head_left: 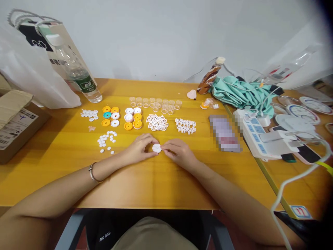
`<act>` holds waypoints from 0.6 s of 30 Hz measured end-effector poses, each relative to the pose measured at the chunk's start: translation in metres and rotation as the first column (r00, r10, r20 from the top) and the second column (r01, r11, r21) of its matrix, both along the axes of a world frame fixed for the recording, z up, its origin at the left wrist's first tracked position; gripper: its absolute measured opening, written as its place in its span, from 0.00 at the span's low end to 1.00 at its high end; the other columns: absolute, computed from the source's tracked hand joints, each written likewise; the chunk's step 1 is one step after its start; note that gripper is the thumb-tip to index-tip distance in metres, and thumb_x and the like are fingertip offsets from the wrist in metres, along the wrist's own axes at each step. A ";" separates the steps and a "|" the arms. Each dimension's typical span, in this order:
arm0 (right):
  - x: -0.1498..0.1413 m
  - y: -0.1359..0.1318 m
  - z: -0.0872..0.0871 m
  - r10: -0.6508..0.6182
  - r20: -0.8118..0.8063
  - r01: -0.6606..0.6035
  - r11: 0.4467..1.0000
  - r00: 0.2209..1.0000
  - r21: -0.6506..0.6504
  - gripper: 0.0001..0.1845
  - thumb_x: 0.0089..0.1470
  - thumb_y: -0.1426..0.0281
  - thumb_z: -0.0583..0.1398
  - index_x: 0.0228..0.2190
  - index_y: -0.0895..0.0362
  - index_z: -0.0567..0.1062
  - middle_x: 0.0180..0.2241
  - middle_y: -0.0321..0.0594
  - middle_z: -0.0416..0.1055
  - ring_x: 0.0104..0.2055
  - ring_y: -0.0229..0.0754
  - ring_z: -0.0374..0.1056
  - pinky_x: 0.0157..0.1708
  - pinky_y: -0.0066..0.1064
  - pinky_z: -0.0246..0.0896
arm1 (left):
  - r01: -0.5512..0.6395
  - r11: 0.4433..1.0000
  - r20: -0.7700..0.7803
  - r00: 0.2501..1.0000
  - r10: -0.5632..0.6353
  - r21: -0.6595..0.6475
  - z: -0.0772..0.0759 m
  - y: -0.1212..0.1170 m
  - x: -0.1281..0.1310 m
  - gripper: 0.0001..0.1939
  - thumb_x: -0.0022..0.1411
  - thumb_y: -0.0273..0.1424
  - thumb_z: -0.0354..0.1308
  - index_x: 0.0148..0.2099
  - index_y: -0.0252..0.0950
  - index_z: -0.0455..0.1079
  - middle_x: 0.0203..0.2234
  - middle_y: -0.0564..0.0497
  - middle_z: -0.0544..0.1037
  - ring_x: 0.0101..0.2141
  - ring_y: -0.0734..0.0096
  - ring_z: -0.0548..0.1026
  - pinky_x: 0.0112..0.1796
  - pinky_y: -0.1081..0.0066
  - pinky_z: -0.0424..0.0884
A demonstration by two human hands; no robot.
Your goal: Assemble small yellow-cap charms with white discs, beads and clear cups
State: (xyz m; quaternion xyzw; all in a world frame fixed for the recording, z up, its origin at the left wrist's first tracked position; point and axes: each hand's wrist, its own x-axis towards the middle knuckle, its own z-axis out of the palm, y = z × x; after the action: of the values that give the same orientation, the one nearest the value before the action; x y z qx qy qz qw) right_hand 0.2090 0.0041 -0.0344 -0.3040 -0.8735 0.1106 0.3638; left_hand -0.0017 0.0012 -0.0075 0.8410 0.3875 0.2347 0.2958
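Observation:
Between my two hands is a small round white plastic piece (156,148), just above or on the table. My left hand (142,147) curls around its left side, thumb and forefinger pinching it. The fingertips of my right hand (179,151) press together at its right edge; whether they grip it or some smaller part there is too small to tell. Beyond my hands lie a pile of white openwork pieces (157,122) and a row of similar pieces (185,125). Loose white discs (106,139) are scattered left of my left hand.
Orange, white and teal round caps (111,116) stand in groups, with several clear cups (156,103) behind. A water bottle (87,85) and cardboard box (20,128) are at left. To the right are a phone (224,133), power strip (256,135), green umbrella (241,92) and coffee bottle (210,76).

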 end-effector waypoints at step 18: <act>0.003 -0.003 0.008 -0.005 0.224 -0.039 0.981 0.975 0.192 0.09 0.57 0.73 0.54 0.37 0.56 0.74 0.33 0.39 0.74 0.34 0.40 0.67 0.36 0.33 0.61 | 0.003 1.000 0.018 1.000 -0.003 -0.023 -0.003 0.001 -0.002 0.13 0.56 0.34 0.59 0.44 0.38 0.67 0.37 0.49 0.70 0.38 0.67 0.67 0.40 0.68 0.65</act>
State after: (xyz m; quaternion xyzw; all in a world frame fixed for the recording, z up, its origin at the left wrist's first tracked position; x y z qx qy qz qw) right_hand 0.2119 0.0007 -0.0263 -0.2699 -0.9180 -0.0072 0.2904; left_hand -0.0036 0.0025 -0.0107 0.8360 0.3862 0.2371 0.3094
